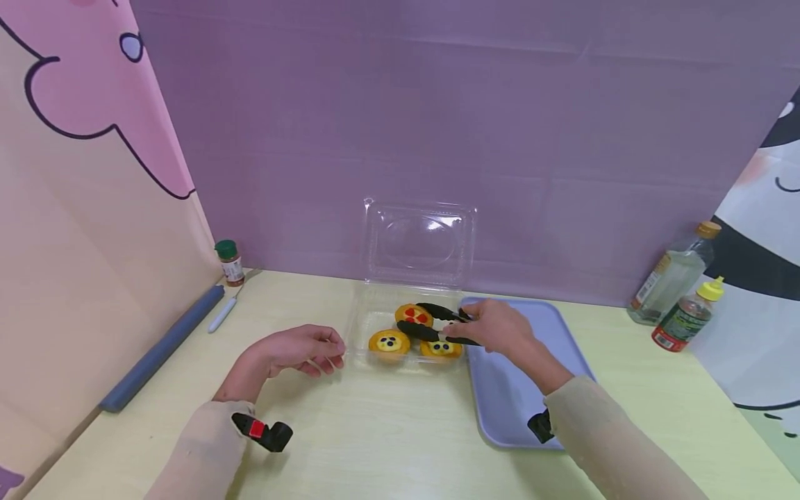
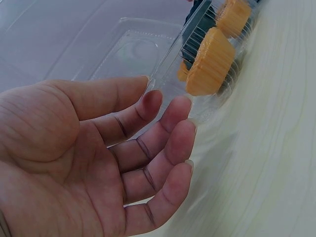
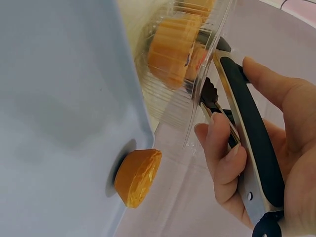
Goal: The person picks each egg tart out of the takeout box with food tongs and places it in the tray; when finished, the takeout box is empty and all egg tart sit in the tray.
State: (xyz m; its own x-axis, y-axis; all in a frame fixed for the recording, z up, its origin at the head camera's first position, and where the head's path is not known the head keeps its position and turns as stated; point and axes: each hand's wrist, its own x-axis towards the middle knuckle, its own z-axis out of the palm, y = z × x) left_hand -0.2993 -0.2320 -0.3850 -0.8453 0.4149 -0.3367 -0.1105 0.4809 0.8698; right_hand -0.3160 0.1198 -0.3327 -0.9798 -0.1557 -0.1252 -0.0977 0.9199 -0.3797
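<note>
My right hand (image 1: pixel 500 326) grips black-handled metal tongs (image 3: pixel 252 133). In the head view, the tongs' dark tips reach into a clear plastic clamshell box (image 1: pixel 362 319), on either side of an egg tart with red pieces (image 1: pixel 412 314). Whether they squeeze it, I cannot tell. Two tarts with dark dots, a left one (image 1: pixel 389 342) and a right one (image 1: pixel 442 348), sit along the box's near side. My left hand (image 1: pixel 306 349) hovers by the box's left edge with loosely bent fingers; thumb and forefinger are close to the rim, contact unclear.
A lavender tray (image 1: pixel 512 410) lies right of the box, with another tart (image 3: pixel 136 177) on it. The box's lid (image 1: pixel 419 243) stands raised behind. Two bottles (image 1: pixel 671 278) stand at the right; a spice jar (image 1: pixel 230 262), a white-handled tool (image 1: pixel 222 314) and a blue-grey roll (image 1: pixel 162 351) lie left.
</note>
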